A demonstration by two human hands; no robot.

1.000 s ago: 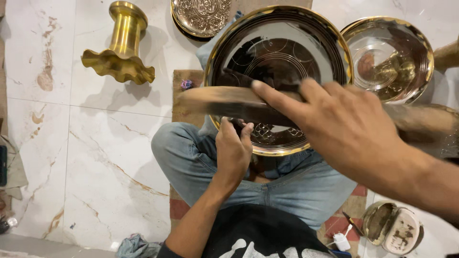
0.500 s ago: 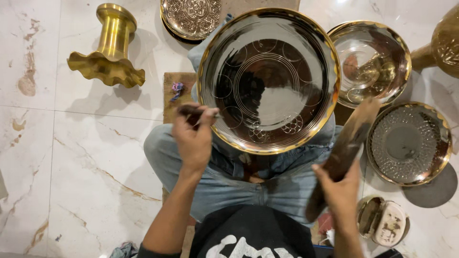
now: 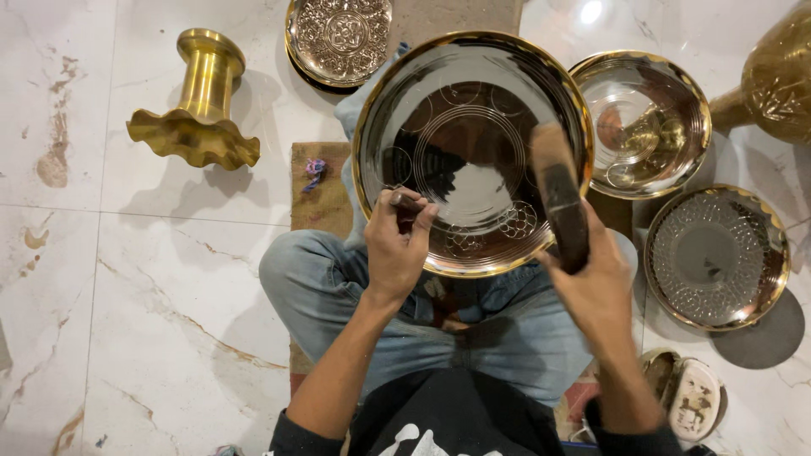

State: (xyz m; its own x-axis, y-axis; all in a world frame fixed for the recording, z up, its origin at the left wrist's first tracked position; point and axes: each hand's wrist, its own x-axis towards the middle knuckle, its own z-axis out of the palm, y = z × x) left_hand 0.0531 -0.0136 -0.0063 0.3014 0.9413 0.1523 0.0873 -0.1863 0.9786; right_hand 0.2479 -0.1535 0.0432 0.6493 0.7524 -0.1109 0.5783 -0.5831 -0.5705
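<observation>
The left hand (image 3: 397,245) is pinching a chisel (image 3: 405,203) against the brass tray (image 3: 439,84) resting on the lap, steadying it for engraving; the right hand (image 3: 596,279) is gripping a wooden mallet (image 3: 559,194) over the tray's right rim.

A white, brown-veined marble floor (image 3: 152,304) carries a fluted brass stand (image 3: 196,105), an embossed round plate (image 3: 338,38), a gold-rimmed shiny bowl (image 3: 646,122), a patterned dish (image 3: 718,257), a brass vessel (image 3: 773,72) and a small woven mat (image 3: 321,198).
</observation>
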